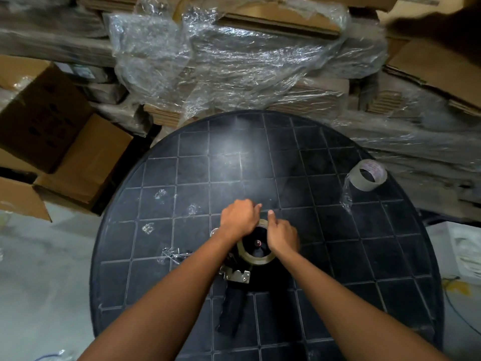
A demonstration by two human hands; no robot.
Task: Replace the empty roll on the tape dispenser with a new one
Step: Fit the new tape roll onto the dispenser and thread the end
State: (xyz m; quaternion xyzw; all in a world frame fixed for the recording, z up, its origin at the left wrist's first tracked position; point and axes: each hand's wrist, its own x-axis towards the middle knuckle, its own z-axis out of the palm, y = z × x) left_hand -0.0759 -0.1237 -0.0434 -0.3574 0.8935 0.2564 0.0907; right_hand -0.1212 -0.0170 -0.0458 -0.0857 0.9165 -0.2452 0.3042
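Left hand [239,217] curled palm-down over the 11 o'clock edge of the tape roll [256,250], right hand [282,235] pinching its 1 o'clock rim, index finger out; both forearms reach in from 6 o'clock. Roll sits on the black tape dispenser [235,290], lying flat near the table's [364,256] middle, long axis 12-to-6, handle toward 6, metal blade plate between. Second roll [367,175] stands well apart at 2 o'clock by the rim.

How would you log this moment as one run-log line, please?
stage: roll change | both hands on roll at tape dispenser | other roll far right on table
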